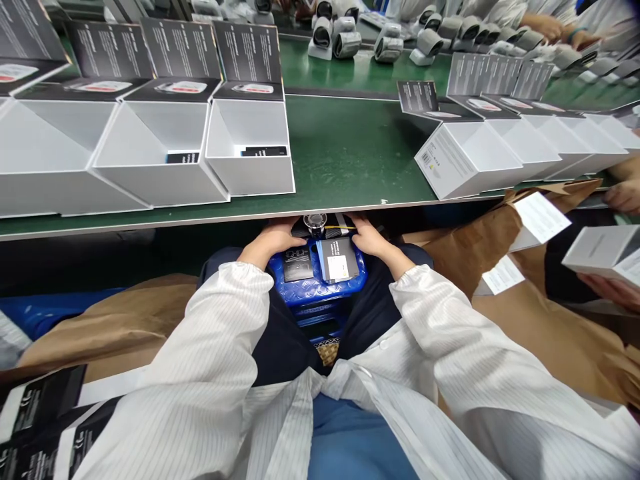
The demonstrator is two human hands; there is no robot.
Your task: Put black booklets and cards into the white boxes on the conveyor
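Both hands, left hand (273, 239) and right hand (369, 239), were lowered under the tabletop (340, 153) edge onto a blue crate (315, 288), beside a round device (315, 222) and black packets (339, 259). The fingers were hidden, so it could not be told whether anything was gripped. At ten o'clock a row of white boxes (250, 143) was left open; a black card (263, 151) was seen in two, and no device in any. More open boxes (470, 157) were lined up at two o'clock.

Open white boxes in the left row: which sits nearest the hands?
The rightmost open box, the one directly beyond the left hand; the others stand farther left.
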